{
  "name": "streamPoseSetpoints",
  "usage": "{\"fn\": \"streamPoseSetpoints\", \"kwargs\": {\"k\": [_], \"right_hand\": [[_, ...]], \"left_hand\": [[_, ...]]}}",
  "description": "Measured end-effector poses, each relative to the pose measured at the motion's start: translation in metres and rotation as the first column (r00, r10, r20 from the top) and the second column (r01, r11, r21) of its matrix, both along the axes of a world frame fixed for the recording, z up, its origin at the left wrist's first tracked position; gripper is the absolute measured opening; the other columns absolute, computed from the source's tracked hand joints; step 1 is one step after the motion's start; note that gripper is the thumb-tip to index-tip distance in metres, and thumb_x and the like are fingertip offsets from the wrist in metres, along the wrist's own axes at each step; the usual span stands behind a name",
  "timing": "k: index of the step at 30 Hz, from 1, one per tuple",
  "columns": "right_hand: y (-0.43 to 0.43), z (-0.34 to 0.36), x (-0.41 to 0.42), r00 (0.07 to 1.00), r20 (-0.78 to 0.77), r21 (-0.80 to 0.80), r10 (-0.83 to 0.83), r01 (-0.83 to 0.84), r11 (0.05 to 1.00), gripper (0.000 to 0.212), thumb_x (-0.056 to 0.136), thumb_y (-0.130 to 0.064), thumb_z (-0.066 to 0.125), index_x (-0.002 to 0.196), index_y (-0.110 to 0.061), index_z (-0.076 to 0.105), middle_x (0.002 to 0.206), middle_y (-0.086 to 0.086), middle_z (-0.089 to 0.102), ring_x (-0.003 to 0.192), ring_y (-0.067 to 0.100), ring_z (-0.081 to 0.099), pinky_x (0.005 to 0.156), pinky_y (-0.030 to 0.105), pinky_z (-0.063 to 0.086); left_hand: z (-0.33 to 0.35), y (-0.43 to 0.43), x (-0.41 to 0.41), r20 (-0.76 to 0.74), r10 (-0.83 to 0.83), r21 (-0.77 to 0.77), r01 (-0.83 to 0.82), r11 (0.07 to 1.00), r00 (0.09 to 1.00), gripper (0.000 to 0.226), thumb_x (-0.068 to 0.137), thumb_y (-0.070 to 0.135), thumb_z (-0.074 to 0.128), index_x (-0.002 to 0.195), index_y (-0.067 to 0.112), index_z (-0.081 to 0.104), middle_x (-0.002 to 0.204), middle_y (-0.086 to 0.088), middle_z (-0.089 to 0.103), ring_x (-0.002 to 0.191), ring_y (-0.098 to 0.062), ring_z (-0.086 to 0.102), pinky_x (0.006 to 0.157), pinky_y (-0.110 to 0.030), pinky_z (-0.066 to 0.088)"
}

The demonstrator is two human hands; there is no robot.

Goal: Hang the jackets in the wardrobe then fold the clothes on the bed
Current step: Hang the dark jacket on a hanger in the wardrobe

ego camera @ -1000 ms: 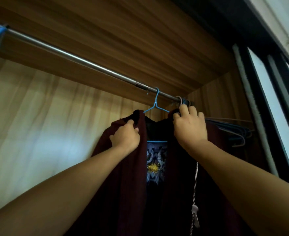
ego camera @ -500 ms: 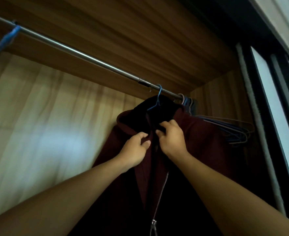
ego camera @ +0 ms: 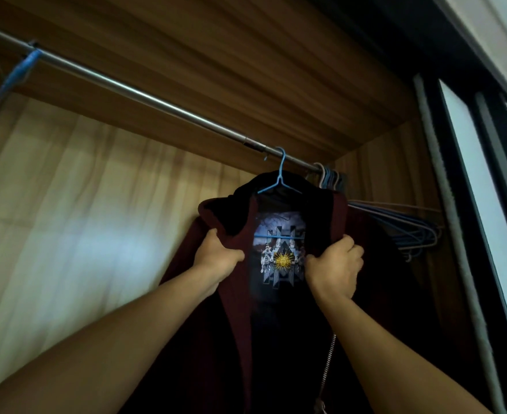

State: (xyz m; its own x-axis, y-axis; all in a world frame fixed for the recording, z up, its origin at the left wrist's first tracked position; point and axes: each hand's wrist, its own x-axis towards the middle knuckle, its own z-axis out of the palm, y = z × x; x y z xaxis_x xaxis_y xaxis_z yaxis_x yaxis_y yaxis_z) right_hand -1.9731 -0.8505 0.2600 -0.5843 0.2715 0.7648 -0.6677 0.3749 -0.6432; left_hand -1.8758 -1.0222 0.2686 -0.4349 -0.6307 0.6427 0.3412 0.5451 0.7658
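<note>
Tagger: Both hands have dropped from the collar and pulled apart since half a second ago. The front was closed then; now it's spread open.

Checker: Hand states?

Tagger: Left hand [ego camera: 217,256] has its fingers curled round the left front edge of the maroon jacket [ego camera: 237,318]. Right hand [ego camera: 334,264] is fisted on the right front edge. Both gripping cloth, arms raised.

Checker: Where's the jacket?

Tagger: Inside the wardrobe, on a blue hanger [ego camera: 279,180] hooked over the metal rail [ego camera: 144,95], towards the rail's right end. It hangs in front of the wooden back panel [ego camera: 67,219].

Checker: What's in the gap?

Tagger: Between the two hands a dark garment shows, with a pale print [ego camera: 279,255] and a yellow sun emblem at its centre. The hanger's crossbar runs across it.

Checker: Zipper?

Tagger: Metal zipper teeth [ego camera: 328,363] run down the right edge, below the right wrist.

Checker: Other stuff?

Tagger: Bunch of empty hangers [ego camera: 407,228] just right of the jacket — blue and pale wire. Another blue hanger [ego camera: 16,76] sits far left on the rail. Window [ego camera: 479,204] on the right edge.
</note>
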Motion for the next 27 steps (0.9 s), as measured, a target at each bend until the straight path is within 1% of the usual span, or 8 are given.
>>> {"fn": "streamPoseSetpoints", "kwargs": {"k": [3, 9, 13, 16, 19, 21, 24, 27], "right_hand": [[0.011, 0.009, -0.002, 0.992, -0.117, 0.037, 0.056, -0.052, 0.998, 0.025, 0.087, -0.004, 0.061, 0.111, -0.003, 0.054, 0.112, 0.019, 0.063, 0.104, 0.041, 0.059, 0.083, 0.043, 0.049], [0.007, 0.039, -0.002, 0.95, -0.113, 0.028, 0.291, -0.29, 0.957, 0.025, 0.086, 0.002, 0.049, 0.102, -0.012, 0.063, 0.091, 0.007, 0.063, 0.09, 0.034, 0.06, 0.078, 0.038, 0.05], [-0.008, 0.057, -0.008, 0.867, -0.069, -0.055, 0.494, -0.497, 0.866, 0.025, 0.085, 0.0, 0.046, 0.081, -0.017, 0.063, 0.082, 0.006, 0.067, 0.079, 0.028, 0.065, 0.063, 0.031, 0.05], [-0.032, 0.062, -0.011, 0.754, -0.068, -0.051, 0.653, -0.656, 0.753, 0.027, 0.082, -0.006, 0.05, 0.085, -0.019, 0.073, 0.081, 0.007, 0.074, 0.08, 0.03, 0.072, 0.07, 0.043, 0.062], [-0.04, 0.057, -0.004, 0.673, -0.059, 0.004, 0.737, -0.738, 0.675, 0.03, 0.084, 0.001, 0.051, 0.085, -0.016, 0.075, 0.072, 0.007, 0.072, 0.066, 0.023, 0.067, 0.057, 0.032, 0.053], [-0.033, 0.053, -0.005, 0.634, -0.039, 0.055, 0.772, -0.77, 0.635, 0.032, 0.081, 0.011, 0.049, 0.085, -0.011, 0.072, 0.066, 0.003, 0.068, 0.058, 0.015, 0.063, 0.052, 0.027, 0.048], [-0.025, 0.04, -0.008, 0.623, -0.001, 0.097, 0.782, -0.778, 0.621, 0.029, 0.078, 0.011, 0.054, 0.086, -0.013, 0.067, 0.07, 0.0, 0.068, 0.064, 0.014, 0.066, 0.057, 0.025, 0.052], [-0.03, 0.02, -0.017, 0.653, 0.02, 0.122, 0.757, -0.753, 0.647, 0.039, 0.074, -0.018, 0.07, 0.113, -0.021, 0.065, 0.097, -0.004, 0.075, 0.091, 0.015, 0.072, 0.085, 0.036, 0.059]], "left_hand": [[0.008, -0.011, -0.002, -0.053, -0.003, -0.012, 0.003, 1.0, 0.999, 0.05, 0.072, 0.012, 0.064, 0.121, 0.024, 0.07, 0.107, -0.007, 0.073, 0.087, -0.024, 0.073, 0.082, -0.044, 0.062], [0.014, 0.003, -0.004, -0.075, -0.206, -0.072, 0.201, 0.977, 0.976, 0.063, 0.091, -0.008, 0.045, 0.137, 0.034, 0.057, 0.097, -0.02, 0.076, 0.081, -0.045, 0.07, 0.078, -0.052, 0.058], [0.016, 0.008, -0.018, -0.039, -0.255, -0.106, 0.249, 0.963, 0.966, 0.066, 0.093, -0.004, 0.048, 0.147, 0.033, 0.048, 0.103, -0.022, 0.074, 0.07, -0.026, 0.059, 0.064, -0.032, 0.049], [0.019, 0.018, -0.025, -0.025, -0.277, -0.174, 0.269, 0.947, 0.961, 0.063, 0.094, -0.006, 0.047, 0.145, 0.03, 0.05, 0.088, -0.006, 0.075, 0.059, -0.009, 0.065, 0.052, -0.022, 0.051], [0.019, 0.025, -0.029, -0.009, -0.278, -0.231, 0.269, 0.935, 0.96, 0.056, 0.094, -0.008, 0.046, 0.137, 0.027, 0.054, 0.069, 0.005, 0.06, 0.039, 0.003, 0.051, 0.041, -0.012, 0.038], [0.015, 0.02, -0.028, 0.023, -0.286, -0.222, 0.284, 0.933, 0.958, 0.056, 0.095, -0.006, 0.048, 0.139, 0.029, 0.051, 0.075, 0.005, 0.062, 0.047, 0.003, 0.055, 0.044, -0.013, 0.04], [0.005, 0.011, -0.024, 0.072, -0.268, -0.233, 0.278, 0.932, 0.961, 0.069, 0.093, 0.0, 0.057, 0.149, 0.034, 0.04, 0.113, 0.002, 0.069, 0.09, -0.008, 0.069, 0.07, -0.02, 0.054], [-0.008, 0.003, -0.024, 0.037, -0.247, -0.242, 0.249, 0.938, 0.968, 0.076, 0.086, 0.007, 0.067, 0.151, 0.035, 0.039, 0.126, 0.001, 0.068, 0.106, -0.013, 0.069, 0.094, -0.035, 0.058]]}}
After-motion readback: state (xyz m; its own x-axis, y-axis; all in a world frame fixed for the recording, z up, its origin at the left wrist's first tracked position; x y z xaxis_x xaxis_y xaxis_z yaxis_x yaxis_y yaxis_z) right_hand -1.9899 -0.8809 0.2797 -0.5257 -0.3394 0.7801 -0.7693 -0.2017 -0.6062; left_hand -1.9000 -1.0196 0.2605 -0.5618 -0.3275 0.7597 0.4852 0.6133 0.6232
